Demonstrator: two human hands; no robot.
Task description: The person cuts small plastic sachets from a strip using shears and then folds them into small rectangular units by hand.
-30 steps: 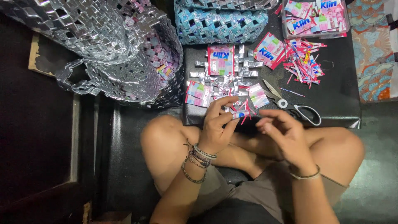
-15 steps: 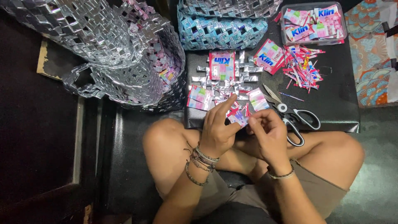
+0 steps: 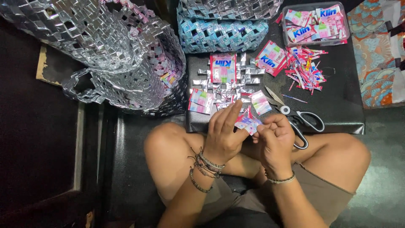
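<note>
Left hand [image 3: 223,137]: grip pinches pink sachet wrapper [image 3: 248,123] at its left edge; right hand [image 3: 275,137]: grip pinches same wrapper at right. Change since 1 s ago: hands drawn together, wrapper lifted off table [image 3: 337,109], near edge. Judged: folding strip underway. Woven foil mat [image 3: 228,84] beyond; scissors [image 3: 295,118] right.

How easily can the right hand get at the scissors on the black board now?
Probably yes. The scissors lie just beside the right hand, nothing between them. But that hand pinches a folded wrapper strip with the left hand, so it must release first.
</note>
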